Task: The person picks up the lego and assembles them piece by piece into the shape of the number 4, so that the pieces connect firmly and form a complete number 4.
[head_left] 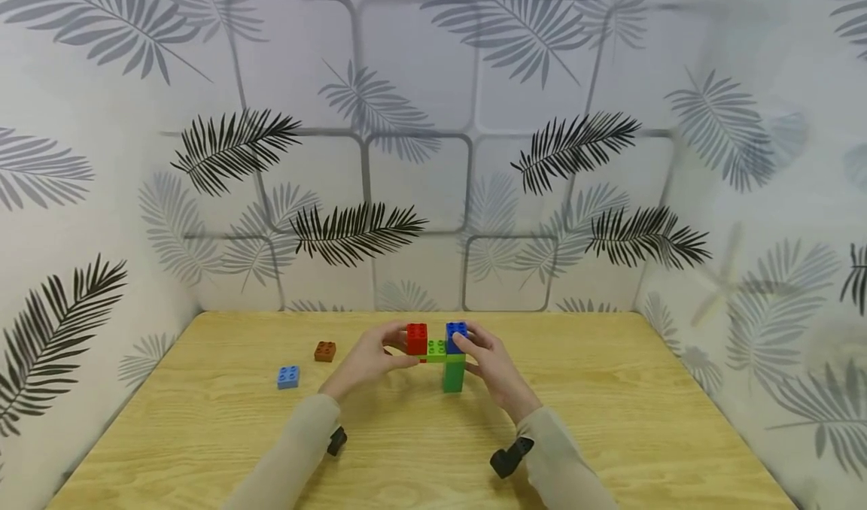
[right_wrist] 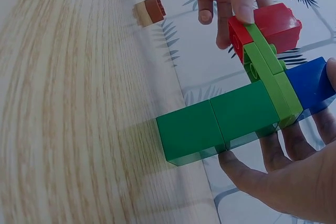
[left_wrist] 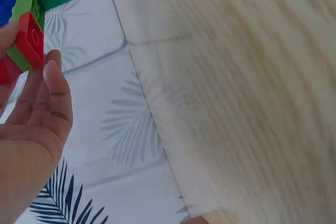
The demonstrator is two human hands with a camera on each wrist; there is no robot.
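Observation:
A toy brick structure stands on the table between the two hands. Its column is two stacked dark green bricks (right_wrist: 218,121), with a lime green bar (right_wrist: 270,74) lying across the top and jutting out to the left. On the bar's right end sits a blue brick (head_left: 457,337). At the left end a tall red brick (head_left: 416,335) sits on top, and a smaller red brick (left_wrist: 30,38) is under the bar. My left hand (head_left: 371,356) pinches the red-brick end. My right hand (head_left: 500,371) grips the blue brick, fingers behind the column and thumb on the near side.
To the left on the wooden table (head_left: 589,390) lie a brown brick (head_left: 325,351) and, closer in, a light blue brick (head_left: 288,377). A leaf-patterned wall covering (head_left: 420,186) rises behind the table's back edge.

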